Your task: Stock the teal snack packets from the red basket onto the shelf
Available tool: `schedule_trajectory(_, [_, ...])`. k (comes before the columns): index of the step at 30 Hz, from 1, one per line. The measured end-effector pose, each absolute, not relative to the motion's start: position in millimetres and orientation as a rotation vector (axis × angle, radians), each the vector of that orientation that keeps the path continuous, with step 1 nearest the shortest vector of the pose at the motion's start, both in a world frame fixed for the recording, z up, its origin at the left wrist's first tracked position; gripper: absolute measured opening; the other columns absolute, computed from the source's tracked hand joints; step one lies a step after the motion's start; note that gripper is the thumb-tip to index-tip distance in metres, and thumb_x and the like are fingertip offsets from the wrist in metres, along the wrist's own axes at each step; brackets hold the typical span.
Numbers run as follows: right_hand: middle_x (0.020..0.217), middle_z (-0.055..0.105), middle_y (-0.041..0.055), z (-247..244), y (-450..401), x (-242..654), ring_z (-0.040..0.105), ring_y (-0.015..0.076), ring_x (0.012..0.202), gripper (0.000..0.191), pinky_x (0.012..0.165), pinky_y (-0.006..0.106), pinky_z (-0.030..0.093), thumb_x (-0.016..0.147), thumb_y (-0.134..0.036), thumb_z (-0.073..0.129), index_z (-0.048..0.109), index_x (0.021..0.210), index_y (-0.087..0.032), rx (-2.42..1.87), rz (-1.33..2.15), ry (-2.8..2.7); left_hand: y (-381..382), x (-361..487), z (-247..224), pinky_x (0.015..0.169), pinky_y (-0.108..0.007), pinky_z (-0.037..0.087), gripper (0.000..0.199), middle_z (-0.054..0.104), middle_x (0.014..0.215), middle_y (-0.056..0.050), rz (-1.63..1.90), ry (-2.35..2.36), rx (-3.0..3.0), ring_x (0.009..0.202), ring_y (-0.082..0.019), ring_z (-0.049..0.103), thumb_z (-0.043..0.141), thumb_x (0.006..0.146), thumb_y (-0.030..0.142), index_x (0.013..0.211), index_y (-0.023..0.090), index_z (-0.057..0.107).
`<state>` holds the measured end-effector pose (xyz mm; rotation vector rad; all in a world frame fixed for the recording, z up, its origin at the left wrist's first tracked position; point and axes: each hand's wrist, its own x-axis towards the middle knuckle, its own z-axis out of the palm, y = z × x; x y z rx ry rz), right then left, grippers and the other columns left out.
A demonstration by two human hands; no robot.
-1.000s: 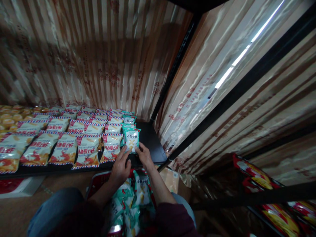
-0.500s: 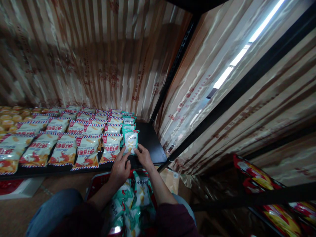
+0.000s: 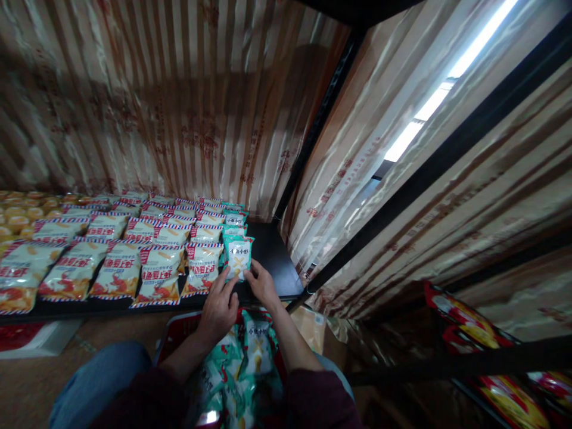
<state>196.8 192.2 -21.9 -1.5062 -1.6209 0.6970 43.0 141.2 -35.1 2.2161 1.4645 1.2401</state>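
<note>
A green-and-white snack bag (image 3: pixel 239 255) stands at the front of a short row of matching bags on the black shelf (image 3: pixel 272 256). My left hand (image 3: pixel 218 302) holds its lower left side, fingers against the front. At the lower right edge, my right hand (image 3: pixel 263 286) pinches the same bag. Just left of it stands a red-and-white snack bag (image 3: pixel 203 268), one of several rows of that kind. Below my hands, between my knees, a red basket (image 3: pixel 172 326) holds several more green bags (image 3: pixel 258 345).
Yellow-topped packs (image 3: pixel 27 213) fill the shelf's far left. A black upright post (image 3: pixel 319 125) rises at the back right corner, with patterned curtain (image 3: pixel 187 119) behind. Red-and-yellow bags (image 3: pixel 473 322) lie on another rack at right. A white box (image 3: pixel 53 339) sits under the shelf.
The view has shifted slightly. Both hands stay on the front green bag, which looks a little more upright and turned to face me.
</note>
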Motion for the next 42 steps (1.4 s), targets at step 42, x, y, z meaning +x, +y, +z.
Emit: schedule_trajectory(42, [0.115, 0.064, 0.0103, -33, 177, 191, 0.059, 0.0210, 0.102, 0.048, 0.091, 0.036, 0.047, 0.080, -0.043, 0.054, 0.056, 0.120, -0.017, -1.530, 0.591, -1.319, 135, 45, -31, 0.105, -0.047, 0.039, 0.043, 0.037, 0.143, -0.013, 1.329, 1.423, 2.379, 0.136, -0.028, 0.028, 0.040, 0.082, 0.008, 0.123, 0.015, 0.051])
